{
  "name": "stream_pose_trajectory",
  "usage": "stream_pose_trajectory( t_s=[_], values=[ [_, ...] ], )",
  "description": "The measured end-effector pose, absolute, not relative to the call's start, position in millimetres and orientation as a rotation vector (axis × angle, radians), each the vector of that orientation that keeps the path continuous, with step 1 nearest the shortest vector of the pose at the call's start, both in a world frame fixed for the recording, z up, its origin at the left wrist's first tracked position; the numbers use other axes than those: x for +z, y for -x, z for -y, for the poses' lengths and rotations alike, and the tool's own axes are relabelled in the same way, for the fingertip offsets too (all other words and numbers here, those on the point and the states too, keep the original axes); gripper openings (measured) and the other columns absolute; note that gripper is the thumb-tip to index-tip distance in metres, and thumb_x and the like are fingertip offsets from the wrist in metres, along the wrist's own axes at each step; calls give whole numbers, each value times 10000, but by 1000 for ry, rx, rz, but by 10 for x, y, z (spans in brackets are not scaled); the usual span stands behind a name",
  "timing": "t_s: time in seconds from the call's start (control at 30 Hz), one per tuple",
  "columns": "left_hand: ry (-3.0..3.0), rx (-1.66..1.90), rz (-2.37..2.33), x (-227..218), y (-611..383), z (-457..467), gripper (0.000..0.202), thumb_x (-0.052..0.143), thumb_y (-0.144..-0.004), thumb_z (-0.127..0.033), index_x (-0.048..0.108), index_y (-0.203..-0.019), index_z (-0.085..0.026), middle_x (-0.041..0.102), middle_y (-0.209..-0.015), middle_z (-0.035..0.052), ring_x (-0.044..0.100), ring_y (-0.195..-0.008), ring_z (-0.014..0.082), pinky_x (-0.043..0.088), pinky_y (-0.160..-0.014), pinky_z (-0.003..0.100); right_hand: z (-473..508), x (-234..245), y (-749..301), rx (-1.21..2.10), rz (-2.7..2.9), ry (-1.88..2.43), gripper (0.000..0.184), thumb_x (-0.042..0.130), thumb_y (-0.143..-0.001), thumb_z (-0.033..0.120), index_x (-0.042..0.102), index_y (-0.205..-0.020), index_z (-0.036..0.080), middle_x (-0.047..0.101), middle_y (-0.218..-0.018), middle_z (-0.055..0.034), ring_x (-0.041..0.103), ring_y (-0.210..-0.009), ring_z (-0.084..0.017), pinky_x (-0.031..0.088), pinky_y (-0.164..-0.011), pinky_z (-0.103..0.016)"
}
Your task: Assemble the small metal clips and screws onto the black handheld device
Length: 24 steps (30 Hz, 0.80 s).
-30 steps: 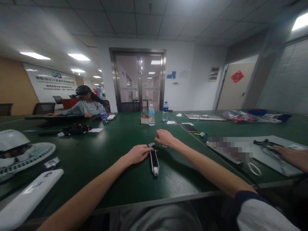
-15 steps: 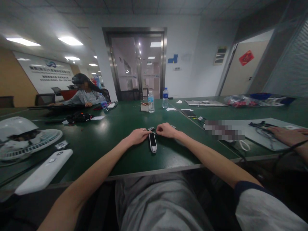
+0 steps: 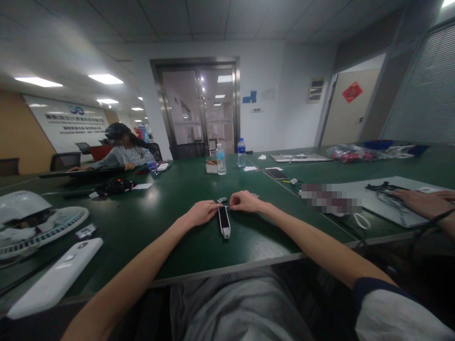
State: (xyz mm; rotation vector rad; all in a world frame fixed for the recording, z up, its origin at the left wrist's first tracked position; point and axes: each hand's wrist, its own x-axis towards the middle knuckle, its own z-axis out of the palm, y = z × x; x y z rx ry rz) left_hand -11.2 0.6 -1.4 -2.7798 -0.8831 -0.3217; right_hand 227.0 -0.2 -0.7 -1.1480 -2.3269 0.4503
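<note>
Two hands at the far end of a slim device, centre of frame

From my remote post I see a slim white-edged device with a dark face (image 3: 224, 221) lying on the green table (image 3: 263, 246), just below the middle of the frame. Its pale, narrower end points toward the bottom edge.

Left hand (image 3: 204, 213): fingertips at the device's upper end, on its left side. I cannot tell whether they grip or merely rest.

Right hand (image 3: 246, 202): fingers curled, tips drawn together just right of that same end. Too small for me to tell what, if anything, they pinch. The hands are near each other, apart.

Just above the device: a small printed tag (image 3: 222, 200). Farther up, a clear bottle (image 3: 221, 161) stands beside a small box (image 3: 211, 167); a blue-capped bottle (image 3: 241, 153) is to their right.

Lower left: a long white casing (image 3: 57, 277). Above it, a white slotted housing (image 3: 24, 208).

Right edge: another person's hand (image 3: 417, 203) over dark cabling (image 3: 386, 193) on a pale board (image 3: 405, 184). Upper left: a seated person in a grey top (image 3: 122, 156).
</note>
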Motion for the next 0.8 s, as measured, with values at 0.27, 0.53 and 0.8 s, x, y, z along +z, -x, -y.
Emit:
stream_pose_trajectory(
  t_s=[0.27, 0.53, 0.8],
  values=[
    [2792, -347, 888, -12, 112, 4, 360, 413, -915, -221, 542, -1251, -246, 625, -1045, 53, 606, -901, 162, 469, -789, 259, -4, -34, -2263, 502, 2286, 1149, 141, 635, -714, 172, 663, -852, 167, 701, -789, -2, 655, -718, -119, 484, -672, -195],
    [2789, -337, 892, -36, 121, -22, 361, 415, -916, -226, 539, -1255, -225, 626, -1051, 63, 606, -904, 171, 469, -804, 276, -67, -121, -2240, 557, 2248, 1094, 140, 639, -706, 173, 660, -844, 159, 694, -769, -7, 653, -705, -124, 490, -663, -205],
    [2812, -382, 876, -35, 127, -21, 351, 421, -915, -228, 544, -1243, -243, 630, -1016, 48, 603, -881, 155, 463, -800, 261, -94, -163, -2233, 543, 2251, 1086, 155, 639, -714, 186, 656, -866, 161, 693, -774, -9, 657, -714, -125, 494, -658, -203]
  ],
)
